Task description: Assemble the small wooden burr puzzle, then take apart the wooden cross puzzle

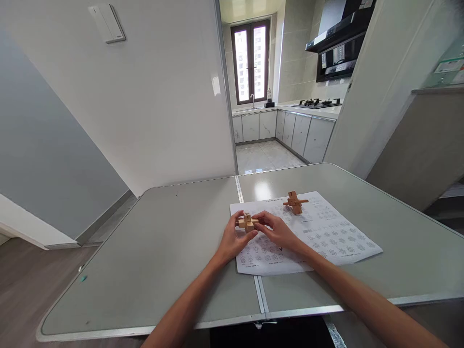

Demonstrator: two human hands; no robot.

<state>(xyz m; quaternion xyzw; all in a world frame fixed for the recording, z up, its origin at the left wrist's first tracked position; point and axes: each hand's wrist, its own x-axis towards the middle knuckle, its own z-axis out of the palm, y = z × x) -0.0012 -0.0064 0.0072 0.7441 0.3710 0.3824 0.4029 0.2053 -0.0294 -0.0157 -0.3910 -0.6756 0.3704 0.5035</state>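
A small light-wood interlocking block puzzle (248, 223) is held between both hands above a printed sheet. My left hand (234, 237) grips it from the left, with thumb and fingers curled round its side. From the right, my right hand (273, 228) pinches the puzzle's right end with its fingertips. Under the hands lies the white instruction sheet (340, 232), covered with rows of small line drawings. A second, darker wooden puzzle (295, 203) of crossed pieces stands on the sheet's far part, beyond my right hand. The fingers partly cover the held puzzle.
The grey-green folding table (174, 241) has a pale seam (260, 295) down its middle and a metal rim. A white wall (163, 96) rises behind it at the left. Past the doorway are kitchen cabinets (259, 125) and a gas stove (317, 103).
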